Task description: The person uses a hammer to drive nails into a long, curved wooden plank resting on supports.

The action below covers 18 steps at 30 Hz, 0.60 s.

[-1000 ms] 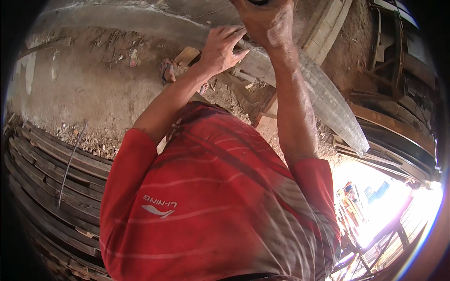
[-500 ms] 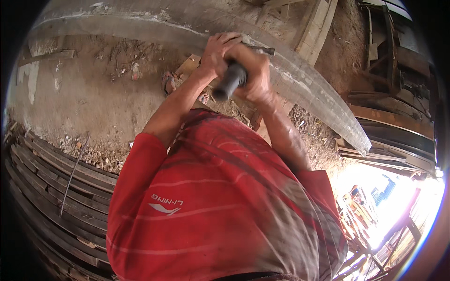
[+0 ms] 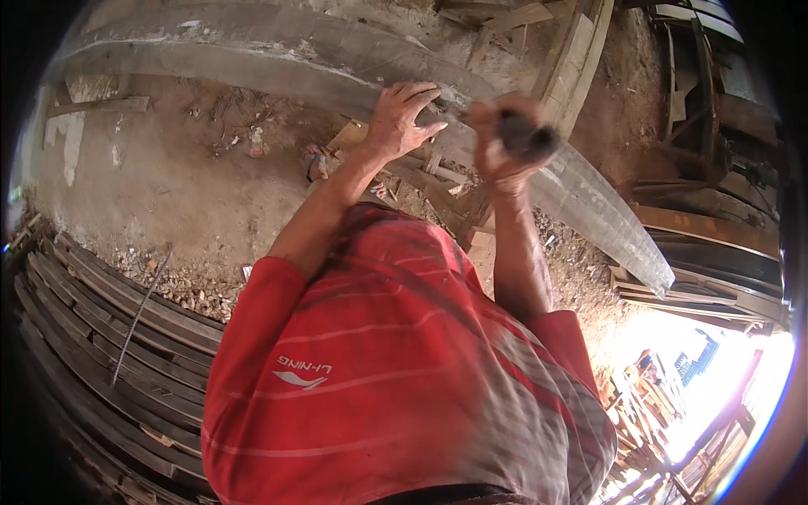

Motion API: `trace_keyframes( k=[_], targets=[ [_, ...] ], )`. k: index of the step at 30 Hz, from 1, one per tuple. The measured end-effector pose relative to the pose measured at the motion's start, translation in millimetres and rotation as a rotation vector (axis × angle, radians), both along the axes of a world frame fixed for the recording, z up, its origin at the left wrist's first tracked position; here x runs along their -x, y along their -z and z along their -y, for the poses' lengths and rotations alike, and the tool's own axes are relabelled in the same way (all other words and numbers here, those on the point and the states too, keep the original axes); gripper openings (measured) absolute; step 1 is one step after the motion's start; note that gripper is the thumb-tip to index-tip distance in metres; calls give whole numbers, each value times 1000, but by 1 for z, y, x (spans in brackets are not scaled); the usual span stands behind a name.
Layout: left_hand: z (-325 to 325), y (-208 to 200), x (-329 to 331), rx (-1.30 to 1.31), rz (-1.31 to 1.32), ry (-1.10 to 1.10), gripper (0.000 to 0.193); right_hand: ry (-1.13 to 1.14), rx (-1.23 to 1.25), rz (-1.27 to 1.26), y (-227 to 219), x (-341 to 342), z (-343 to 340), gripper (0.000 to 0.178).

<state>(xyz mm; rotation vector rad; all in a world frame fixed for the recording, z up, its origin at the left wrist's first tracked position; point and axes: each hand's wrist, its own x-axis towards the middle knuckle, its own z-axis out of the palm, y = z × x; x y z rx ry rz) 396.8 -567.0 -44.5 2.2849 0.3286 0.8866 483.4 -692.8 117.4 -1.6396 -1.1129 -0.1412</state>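
Observation:
My left hand (image 3: 402,122) is at the near edge of a long, curved grey wooden hull-like piece (image 3: 252,61), its thumb and fingers apart with nothing between them. It appears to touch the wood. Just right of it, my right hand (image 3: 503,160) is closed around a dark tool with a thick round end (image 3: 528,137), held above the same piece. Motion smears both the tool and the fingers, and the tool's exact kind cannot be made out. The curved piece tapers to a point at the right.
Stacked dark planks (image 3: 109,337) fill the lower left, with a thin rod (image 3: 141,316) across them. Timber beams (image 3: 576,59) rise behind the curved piece. More boards (image 3: 707,223) are piled at the right. Wood chips (image 3: 194,295) litter the dirt floor.
My hands have moved apart. The right hand has swung to the right with the dark tool, away from the left hand, which has opened near the wood's edge.

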Motion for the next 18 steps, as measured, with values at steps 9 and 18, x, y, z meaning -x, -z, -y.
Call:
trace_keyframes(
  k=[9, 18],
  targets=[
    [98, -62, 34, 1071, -39, 125, 48, -338, -552, -644, -51, 21, 65, 102],
    [85, -29, 55, 1686, 40, 244, 47, -250, -151, -1139, -34, 64, 151, 90]
  ],
)
